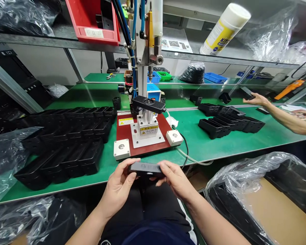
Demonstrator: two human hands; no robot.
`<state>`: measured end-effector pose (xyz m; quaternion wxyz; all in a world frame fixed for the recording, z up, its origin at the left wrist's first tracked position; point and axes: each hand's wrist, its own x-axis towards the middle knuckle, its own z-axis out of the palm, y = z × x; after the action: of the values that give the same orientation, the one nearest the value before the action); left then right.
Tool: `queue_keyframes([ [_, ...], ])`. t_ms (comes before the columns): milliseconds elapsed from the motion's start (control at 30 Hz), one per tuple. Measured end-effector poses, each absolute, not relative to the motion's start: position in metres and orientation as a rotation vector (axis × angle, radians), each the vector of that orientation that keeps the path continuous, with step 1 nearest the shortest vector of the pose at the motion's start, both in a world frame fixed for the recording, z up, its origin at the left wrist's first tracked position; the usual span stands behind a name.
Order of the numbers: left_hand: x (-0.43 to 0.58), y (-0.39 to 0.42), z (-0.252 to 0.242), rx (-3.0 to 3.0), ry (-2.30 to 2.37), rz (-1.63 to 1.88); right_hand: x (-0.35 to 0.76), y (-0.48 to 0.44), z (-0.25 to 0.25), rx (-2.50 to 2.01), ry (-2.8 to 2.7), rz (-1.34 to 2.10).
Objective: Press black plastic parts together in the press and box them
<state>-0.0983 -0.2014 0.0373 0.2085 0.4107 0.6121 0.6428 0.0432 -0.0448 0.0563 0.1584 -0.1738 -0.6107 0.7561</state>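
Between my two hands I hold a black plastic housing (146, 166) just in front of the bench edge, above my lap. My left hand (120, 185) grips its left end, thumb in front. The right end is pinched by my right hand (174, 177), thumb on top. Beyond them stands a press machine (147, 126) on a red base, with a flat black part (149, 103) sitting on its fixture. White button boxes (121, 148) sit at the base's front corners.
Rows of black housings (84, 153) fill the bench's left; another cluster (226, 122) lies right. A co-worker's hand (257, 100) holds a dark part at far right. A plastic-lined box (283, 204) stands lower right. A shelf (183, 54) overhead carries a red bin (97, 34) and spray can (224, 30).
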Motion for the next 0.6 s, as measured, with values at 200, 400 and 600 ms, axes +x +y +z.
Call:
queue_keyframes([
  [200, -0.114, -0.179, 0.07, 1.153, 1.862, 1.781, 0.034, -0.048, 0.084, -0.14, -2.165, 1.312],
  [400, -0.156, -0.118, 0.148, 1.481, 1.8, 2.0, -0.002, -0.011, 0.147, -0.015, -2.091, 0.633],
  [600, -0.226, -0.048, 0.181, 1.702, 1.891, 1.876, -0.058, 0.051, 0.18, -0.088, -2.049, 0.421],
])
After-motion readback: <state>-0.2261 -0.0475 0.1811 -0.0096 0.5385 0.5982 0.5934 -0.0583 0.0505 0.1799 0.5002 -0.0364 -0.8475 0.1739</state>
